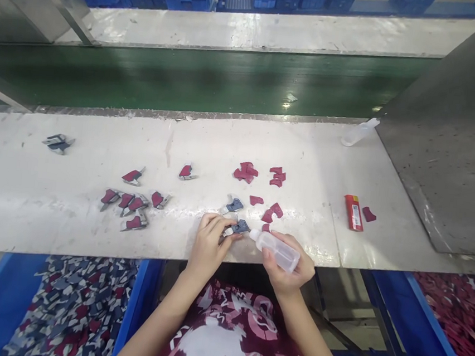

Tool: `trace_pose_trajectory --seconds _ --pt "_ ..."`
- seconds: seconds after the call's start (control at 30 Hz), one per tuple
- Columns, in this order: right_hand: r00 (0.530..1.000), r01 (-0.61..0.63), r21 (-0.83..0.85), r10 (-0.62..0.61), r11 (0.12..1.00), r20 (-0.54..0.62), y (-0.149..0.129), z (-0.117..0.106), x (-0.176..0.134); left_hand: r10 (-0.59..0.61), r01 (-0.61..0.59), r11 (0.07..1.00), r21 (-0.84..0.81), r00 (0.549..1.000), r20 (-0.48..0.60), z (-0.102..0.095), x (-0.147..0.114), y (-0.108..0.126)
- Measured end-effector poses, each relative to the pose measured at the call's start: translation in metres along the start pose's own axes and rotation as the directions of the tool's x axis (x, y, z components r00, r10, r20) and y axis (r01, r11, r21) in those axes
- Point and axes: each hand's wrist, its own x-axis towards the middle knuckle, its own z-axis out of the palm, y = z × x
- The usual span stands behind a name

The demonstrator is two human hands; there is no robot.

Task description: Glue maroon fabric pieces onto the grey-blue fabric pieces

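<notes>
Pinched between the fingers of my left hand [211, 241] is a small dark blue and white plastic part [240, 226]. My right hand [292, 265] is wrapped around a clear squeeze bottle [278, 250], tilted so its nozzle points left, close to the part. Whether the tip touches it I cannot tell. Just beyond my left fingers lies another blue and white part [235, 204]. Loose dark red pieces [275, 209] are scattered past the bottle, with a red pile [246, 171] and a smaller red group [278, 177] farther back.
Several parts with red pieces on them [136, 204] lie to the left. At right are a red box [353, 212] and a second bottle [358, 132], near a metal panel [440, 164]. A green belt [213, 80] runs behind. Blue bins [135, 308] flank me below the table.
</notes>
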Motion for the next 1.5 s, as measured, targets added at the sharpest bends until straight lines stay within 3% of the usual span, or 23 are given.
trace_pose_trajectory --seconds 0.7,1.2,1.5 --pt "1.0 0.009 -0.151 -0.009 0.988 0.001 0.0015 0.0053 -0.0009 -0.002 0.002 1.0 0.001 1.0 0.0 0.0007 0.0003 -0.0013" --pt "0.994 -0.062 -0.042 0.058 0.997 -0.09 0.0033 0.0008 -0.0086 -0.001 0.001 1.0 0.028 1.0 -0.019 0.001 0.0009 0.0028" --pt "0.997 -0.044 -0.007 0.044 0.999 -0.062 0.0022 0.0008 -0.0088 0.014 -0.013 1.0 0.02 0.999 -0.031 0.001 0.0016 0.003"
